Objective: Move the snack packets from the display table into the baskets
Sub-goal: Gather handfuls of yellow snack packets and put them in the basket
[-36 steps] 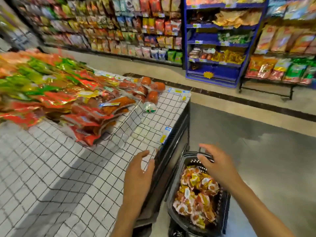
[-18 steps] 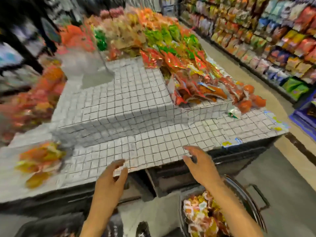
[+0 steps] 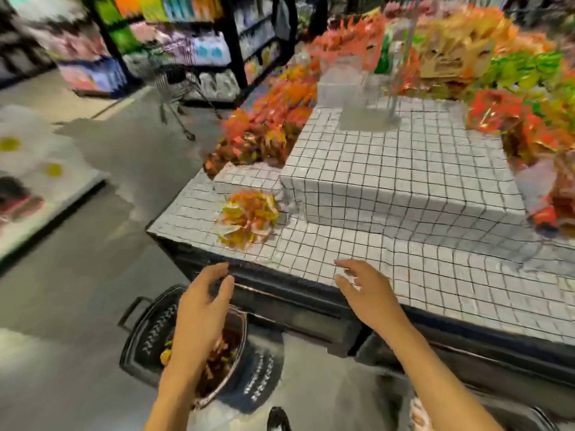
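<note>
A small heap of yellow and orange snack packets (image 3: 249,219) lies near the left corner of the display table (image 3: 420,275), which is covered in white grid-patterned cloth. My left hand (image 3: 202,306) hovers empty, fingers relaxed, over a black basket (image 3: 149,346) on the floor that holds several packets. My right hand (image 3: 367,290) is spread open over the table's front edge, holding nothing. Larger piles of red and orange packets (image 3: 264,132) fill the table's far left side, and red and green packets (image 3: 513,113) cover the far right.
A raised grid-covered block (image 3: 404,169) sits mid-table with a clear stand (image 3: 351,94) on it. A metal shopping trolley (image 3: 177,88) stands in the aisle at the back left, in front of stocked shelves (image 3: 174,35). A low white platform (image 3: 37,181) lies left. The view is motion-blurred.
The view has swung left along the table. The yellow-orange heap now lies ahead of my hands, and a different black basket is under my left hand. Both hands stay empty.
</note>
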